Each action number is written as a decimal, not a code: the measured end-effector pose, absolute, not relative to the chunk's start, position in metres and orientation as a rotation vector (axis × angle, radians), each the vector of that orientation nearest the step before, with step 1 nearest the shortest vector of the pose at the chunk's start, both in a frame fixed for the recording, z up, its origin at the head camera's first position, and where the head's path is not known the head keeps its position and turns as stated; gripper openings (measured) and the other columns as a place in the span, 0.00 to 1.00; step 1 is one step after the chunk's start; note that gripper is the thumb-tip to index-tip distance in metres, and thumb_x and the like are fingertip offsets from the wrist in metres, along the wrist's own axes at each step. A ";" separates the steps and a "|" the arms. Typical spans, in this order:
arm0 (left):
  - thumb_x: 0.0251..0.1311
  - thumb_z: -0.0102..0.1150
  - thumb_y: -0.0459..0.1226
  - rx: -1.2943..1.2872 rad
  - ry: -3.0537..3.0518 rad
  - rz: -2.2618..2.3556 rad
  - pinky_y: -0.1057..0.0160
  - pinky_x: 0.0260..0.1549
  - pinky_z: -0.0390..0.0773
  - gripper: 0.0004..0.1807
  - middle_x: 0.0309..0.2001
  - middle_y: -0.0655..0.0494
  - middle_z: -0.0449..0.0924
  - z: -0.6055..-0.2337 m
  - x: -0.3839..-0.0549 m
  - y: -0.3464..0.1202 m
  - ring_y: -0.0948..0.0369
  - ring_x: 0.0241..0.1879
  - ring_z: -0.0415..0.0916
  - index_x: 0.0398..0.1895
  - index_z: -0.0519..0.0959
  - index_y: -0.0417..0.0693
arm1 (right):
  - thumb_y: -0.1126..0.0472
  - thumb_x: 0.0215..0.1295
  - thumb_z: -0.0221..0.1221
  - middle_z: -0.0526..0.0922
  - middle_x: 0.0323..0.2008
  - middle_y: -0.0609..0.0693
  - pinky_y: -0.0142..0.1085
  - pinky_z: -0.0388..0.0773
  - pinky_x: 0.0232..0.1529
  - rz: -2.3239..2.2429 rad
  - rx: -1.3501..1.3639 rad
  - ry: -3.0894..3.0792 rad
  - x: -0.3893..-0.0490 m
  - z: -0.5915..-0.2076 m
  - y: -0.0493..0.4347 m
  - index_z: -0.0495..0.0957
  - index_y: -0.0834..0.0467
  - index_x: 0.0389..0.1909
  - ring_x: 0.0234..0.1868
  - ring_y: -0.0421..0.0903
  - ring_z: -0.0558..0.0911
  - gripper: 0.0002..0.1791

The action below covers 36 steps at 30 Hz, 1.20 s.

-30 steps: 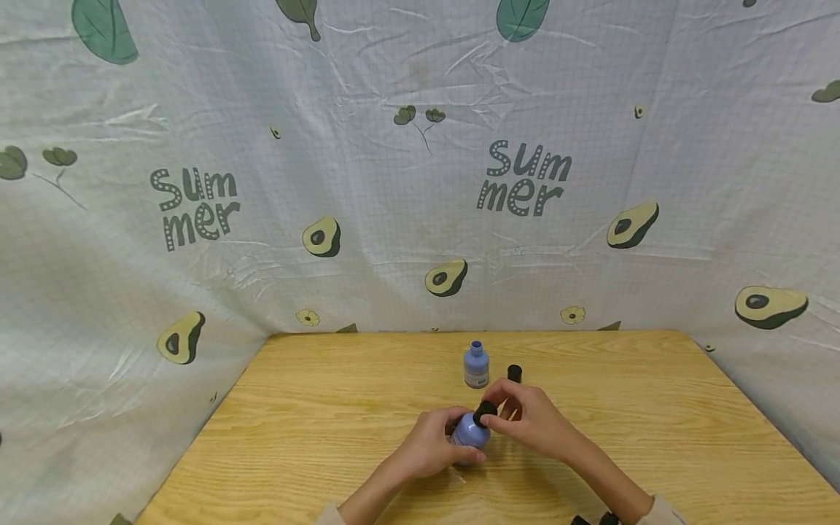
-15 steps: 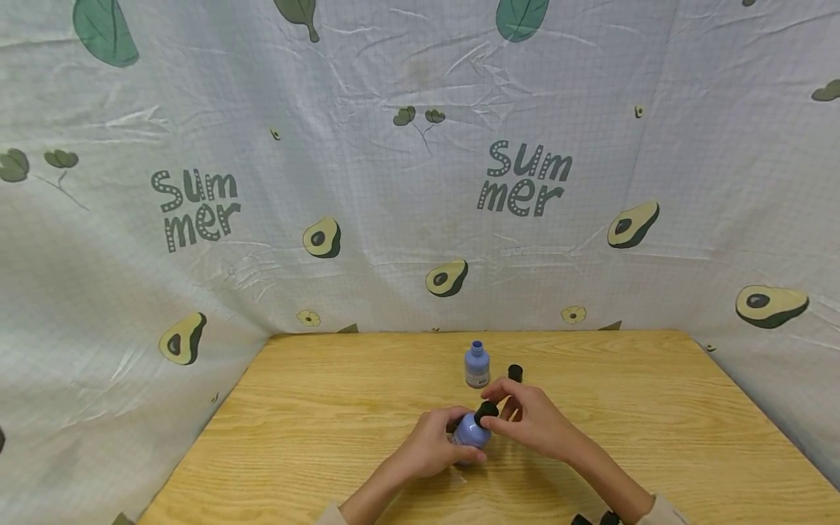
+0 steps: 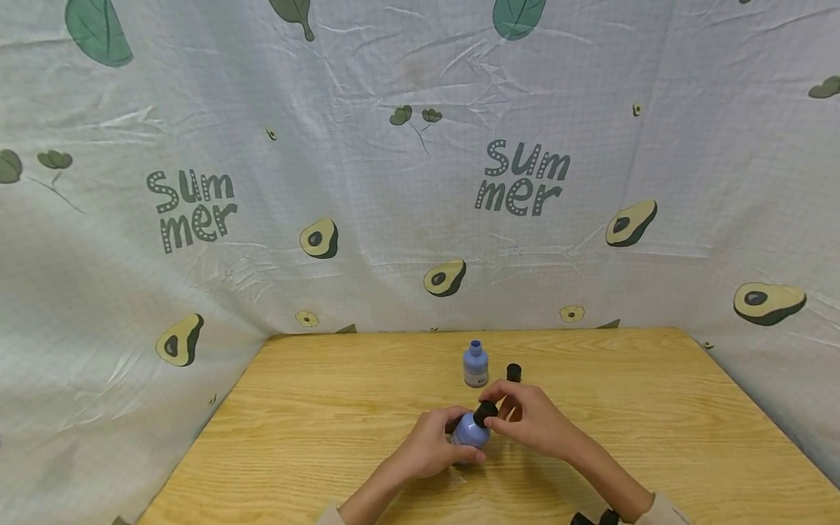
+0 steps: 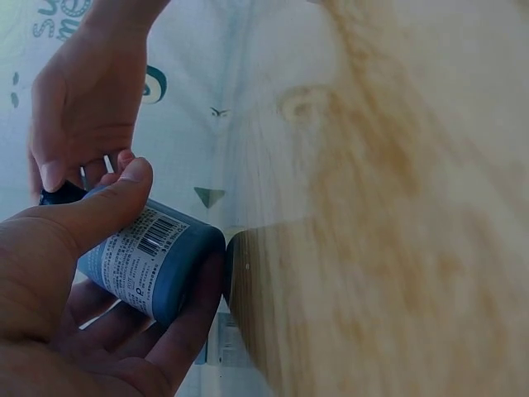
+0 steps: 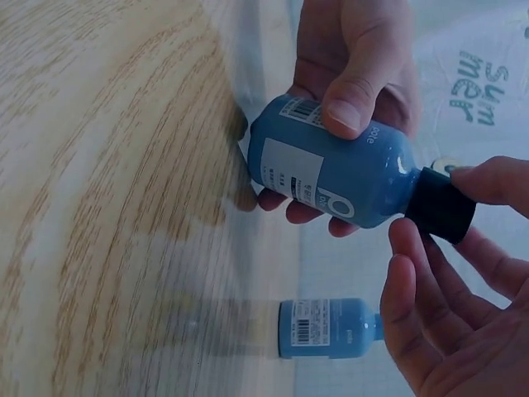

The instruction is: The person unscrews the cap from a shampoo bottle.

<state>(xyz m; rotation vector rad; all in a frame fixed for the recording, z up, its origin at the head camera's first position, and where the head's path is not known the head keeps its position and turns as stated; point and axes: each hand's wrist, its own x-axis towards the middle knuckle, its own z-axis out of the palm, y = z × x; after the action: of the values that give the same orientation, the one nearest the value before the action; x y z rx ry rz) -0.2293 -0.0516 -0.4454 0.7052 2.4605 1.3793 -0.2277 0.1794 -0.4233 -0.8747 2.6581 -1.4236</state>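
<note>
A blue bottle [image 3: 471,432] with a white printed label leans to the right in my left hand [image 3: 428,446]. That hand grips it around the body, thumb on one side and fingers on the other, as the left wrist view shows on the bottle's label [image 4: 142,252]. On the bottle's neck sits a black cap [image 5: 440,205]. My right hand [image 3: 537,421] pinches this cap between thumb and fingertips. Behind the hands, a second blue bottle [image 3: 475,366] stands upright with its neck uncovered.
Just beyond my right hand stands a black cylinder [image 3: 514,372], its lower part hidden by the fingers. Two black objects [image 3: 609,518] show at the bottom edge beside the right forearm. The wooden table [image 3: 315,408] ends at a printed curtain [image 3: 367,168].
The head view shifts very slightly. Both hands keep their hold on the bottle and its cap, with hardly any visible movement.
</note>
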 end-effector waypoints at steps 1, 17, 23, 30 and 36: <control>0.55 0.79 0.43 0.703 2.462 1.378 0.66 0.43 0.81 0.24 0.48 0.60 0.87 -0.446 -0.229 -0.052 0.68 0.45 0.82 0.56 0.84 0.52 | 0.55 0.68 0.69 0.86 0.47 0.53 0.34 0.81 0.34 -1.423 -0.866 2.661 -0.228 -0.423 0.179 0.81 0.58 0.54 0.34 0.37 0.81 0.18; 0.54 0.80 0.43 0.703 2.467 1.386 0.66 0.44 0.81 0.25 0.48 0.59 0.88 -0.448 -0.231 -0.051 0.68 0.46 0.82 0.55 0.84 0.52 | 0.54 0.69 0.68 0.86 0.47 0.53 0.33 0.80 0.33 -1.417 -0.875 2.645 -0.228 -0.421 0.180 0.81 0.60 0.53 0.33 0.35 0.81 0.18; 0.55 0.79 0.43 0.703 2.455 1.393 0.67 0.43 0.81 0.24 0.48 0.60 0.87 -0.449 -0.231 -0.052 0.68 0.45 0.82 0.55 0.84 0.52 | 0.51 0.66 0.70 0.86 0.44 0.50 0.33 0.80 0.33 -1.406 -0.828 2.682 -0.229 -0.423 0.179 0.81 0.55 0.52 0.32 0.35 0.81 0.18; 0.55 0.79 0.42 0.708 2.455 1.401 0.67 0.43 0.80 0.25 0.47 0.60 0.87 -0.449 -0.231 -0.051 0.69 0.44 0.81 0.56 0.84 0.52 | 0.52 0.68 0.68 0.86 0.41 0.49 0.33 0.79 0.31 -1.403 -0.817 2.694 -0.228 -0.423 0.179 0.82 0.57 0.50 0.32 0.35 0.80 0.16; 0.54 0.80 0.42 0.703 2.455 1.407 0.67 0.43 0.80 0.25 0.47 0.60 0.87 -0.449 -0.231 -0.051 0.69 0.44 0.81 0.55 0.84 0.52 | 0.54 0.68 0.68 0.86 0.45 0.51 0.33 0.80 0.32 -1.402 -0.881 2.674 -0.228 -0.424 0.180 0.82 0.54 0.52 0.32 0.35 0.80 0.15</control>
<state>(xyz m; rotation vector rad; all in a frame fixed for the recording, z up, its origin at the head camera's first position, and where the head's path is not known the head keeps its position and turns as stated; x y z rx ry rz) -0.2305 -0.0514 -0.4488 0.7029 2.4550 1.4068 -0.2284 0.1798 -0.4238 -0.8806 2.6740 -1.4024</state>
